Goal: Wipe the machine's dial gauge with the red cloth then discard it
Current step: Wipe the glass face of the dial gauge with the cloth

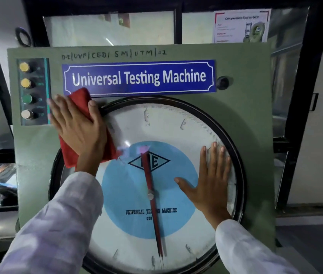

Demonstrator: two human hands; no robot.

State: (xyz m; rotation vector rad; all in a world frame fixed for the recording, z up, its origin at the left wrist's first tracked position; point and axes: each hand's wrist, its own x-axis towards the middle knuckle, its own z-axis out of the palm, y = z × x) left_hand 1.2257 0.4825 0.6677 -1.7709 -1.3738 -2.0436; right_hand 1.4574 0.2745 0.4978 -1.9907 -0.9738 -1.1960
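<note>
The big round dial gauge [168, 123] fills the green front panel, with a black rim, a white face, a blue centre disc and a red pointer aimed downward. My left hand [77, 127] presses the folded red cloth [78, 97] flat against the gauge's upper left rim, fingers spread over it. The cloth sticks out above and below the hand. My right hand [210, 180] lies flat and open on the glass at the right side of the dial, holding nothing.
A blue "Universal Testing Machine" nameplate [139, 77] sits just above the dial. A column of push buttons [27, 91] is at the panel's left, close to my left hand. A black knob [222, 82] is at upper right. Windows and a poster stand behind the machine.
</note>
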